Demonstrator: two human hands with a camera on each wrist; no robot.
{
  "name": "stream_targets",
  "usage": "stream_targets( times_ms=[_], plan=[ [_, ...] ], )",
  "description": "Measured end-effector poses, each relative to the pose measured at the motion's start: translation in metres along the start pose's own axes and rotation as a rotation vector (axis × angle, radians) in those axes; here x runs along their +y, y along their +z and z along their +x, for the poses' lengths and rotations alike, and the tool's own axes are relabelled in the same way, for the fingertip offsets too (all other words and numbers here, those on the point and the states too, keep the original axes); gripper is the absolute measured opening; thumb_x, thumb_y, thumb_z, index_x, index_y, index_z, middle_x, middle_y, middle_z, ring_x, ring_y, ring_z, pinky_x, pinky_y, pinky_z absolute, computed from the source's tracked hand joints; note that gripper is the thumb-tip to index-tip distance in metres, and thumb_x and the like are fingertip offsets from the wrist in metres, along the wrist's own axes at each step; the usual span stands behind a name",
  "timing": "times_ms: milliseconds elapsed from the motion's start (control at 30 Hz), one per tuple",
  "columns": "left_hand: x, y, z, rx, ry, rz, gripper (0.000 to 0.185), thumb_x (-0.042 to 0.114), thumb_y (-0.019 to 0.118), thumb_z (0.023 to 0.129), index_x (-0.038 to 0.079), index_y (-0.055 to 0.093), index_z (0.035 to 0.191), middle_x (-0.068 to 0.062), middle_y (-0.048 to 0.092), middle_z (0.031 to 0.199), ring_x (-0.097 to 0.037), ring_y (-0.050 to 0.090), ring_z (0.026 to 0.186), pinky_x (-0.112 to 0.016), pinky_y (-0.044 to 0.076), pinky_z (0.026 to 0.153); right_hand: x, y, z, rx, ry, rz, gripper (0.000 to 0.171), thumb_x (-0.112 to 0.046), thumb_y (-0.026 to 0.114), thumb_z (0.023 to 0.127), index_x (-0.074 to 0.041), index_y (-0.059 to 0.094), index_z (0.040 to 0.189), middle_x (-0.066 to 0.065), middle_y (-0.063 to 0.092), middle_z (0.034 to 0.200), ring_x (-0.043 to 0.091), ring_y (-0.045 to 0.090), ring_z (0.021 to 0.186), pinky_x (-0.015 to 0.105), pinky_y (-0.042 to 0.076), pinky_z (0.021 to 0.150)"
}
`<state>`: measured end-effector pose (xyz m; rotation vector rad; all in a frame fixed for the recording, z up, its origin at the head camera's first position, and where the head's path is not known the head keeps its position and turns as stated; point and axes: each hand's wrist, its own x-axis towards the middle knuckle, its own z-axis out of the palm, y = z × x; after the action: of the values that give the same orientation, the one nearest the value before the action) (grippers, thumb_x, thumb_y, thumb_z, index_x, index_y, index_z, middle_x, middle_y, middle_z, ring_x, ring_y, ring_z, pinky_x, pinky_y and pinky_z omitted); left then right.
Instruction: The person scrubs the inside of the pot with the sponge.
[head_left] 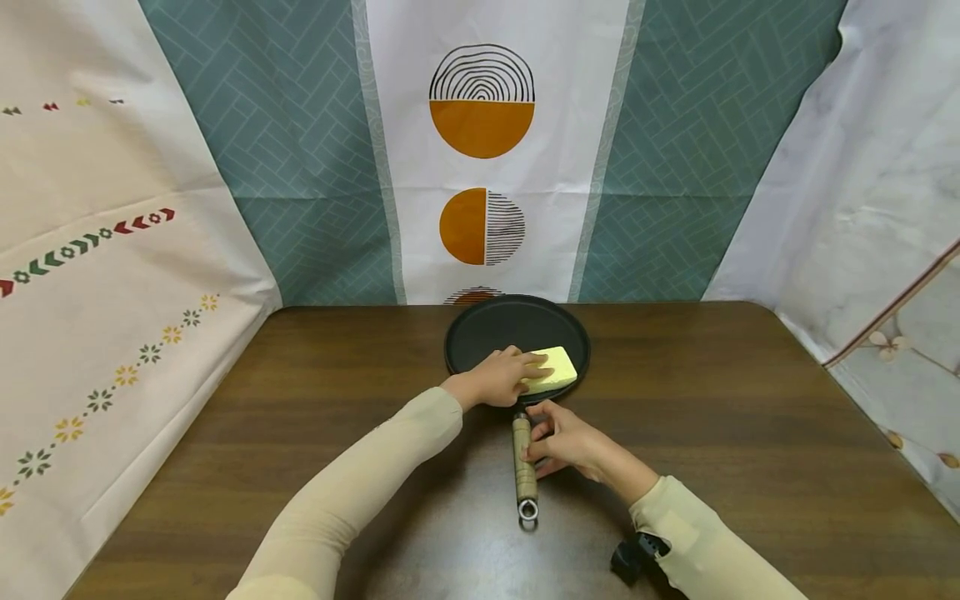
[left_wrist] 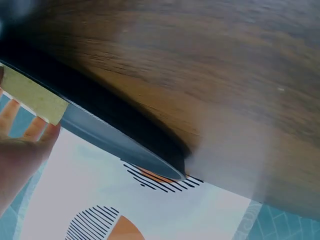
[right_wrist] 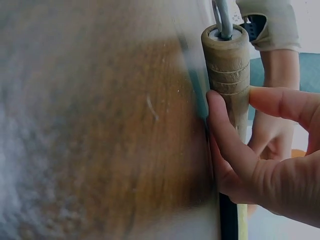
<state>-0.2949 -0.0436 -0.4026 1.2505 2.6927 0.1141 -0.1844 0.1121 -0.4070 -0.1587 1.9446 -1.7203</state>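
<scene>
My right hand [head_left: 564, 440] grips the handle [head_left: 523, 459], steadying the pan [head_left: 487, 330]; my left hand [head_left: 501, 377] presses the sponge [head_left: 556, 367] flat, mid-frame.

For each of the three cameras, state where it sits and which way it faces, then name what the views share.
Head: above the table, looking forward and down at the pan, sponge, both hands and sleeves.
Left wrist: low by the left hand, facing along the sponge and pan rim toward the backdrop.
Right wrist: beside the right hand, facing the wooden handle.
Shared: the pan, in all three views.
</scene>
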Motion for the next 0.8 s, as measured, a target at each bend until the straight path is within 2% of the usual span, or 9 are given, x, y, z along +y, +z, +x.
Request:
stream_targets(
  times_ms=[200, 367, 633, 800],
  plan=[
    [-0.005, 0.002, -0.01, 0.017, 0.03, -0.035, 0.051, 0.012, 0.054, 0.098, 0.023, 0.044, 0.146, 0.001, 0.03, 0.156, -0.026, 0.039, 0.129, -0.051, 0.031, 0.106, 0.0, 0.0, 0.0, 0.004, 0.003, -0.002, 0.064, 0.009, 0.062, 0.081, 0.008, 0.031, 0.136, 0.017, 0.046, 0.097, 0.024, 0.06, 0.076, 0.043, 0.056, 0.068],
    [-0.012, 0.004, -0.016, 0.025, 0.051, -0.055, 0.051, 0.011, 0.055, 0.097, 0.024, 0.045, 0.146, 0.001, 0.031, 0.155, -0.025, 0.039, 0.127, -0.051, 0.031, 0.106, 0.0, 0.0, 0.0, 0.003, 0.0, -0.001, 0.063, 0.01, 0.062, 0.081, 0.009, 0.031, 0.135, 0.017, 0.046, 0.097, 0.023, 0.062, 0.076, 0.044, 0.056, 0.068],
    [-0.02, -0.001, -0.028, 0.007, 0.077, -0.098, 0.051, 0.009, 0.056, 0.096, 0.024, 0.048, 0.144, 0.003, 0.034, 0.154, -0.026, 0.039, 0.127, -0.055, 0.03, 0.106, 0.0, -0.002, -0.002, -0.003, 0.004, 0.0, 0.064, 0.009, 0.064, 0.081, 0.008, 0.031, 0.136, 0.016, 0.044, 0.098, 0.023, 0.063, 0.078, 0.044, 0.056, 0.069],
    [-0.022, -0.002, -0.029, 0.017, 0.066, -0.094, 0.05, 0.01, 0.058, 0.095, 0.024, 0.049, 0.143, 0.003, 0.034, 0.153, -0.025, 0.04, 0.126, -0.05, 0.033, 0.105, 0.0, -0.004, -0.002, -0.011, 0.005, 0.0, 0.065, 0.009, 0.064, 0.081, 0.008, 0.031, 0.138, 0.017, 0.043, 0.099, 0.023, 0.06, 0.078, 0.043, 0.056, 0.069]
  ],
)
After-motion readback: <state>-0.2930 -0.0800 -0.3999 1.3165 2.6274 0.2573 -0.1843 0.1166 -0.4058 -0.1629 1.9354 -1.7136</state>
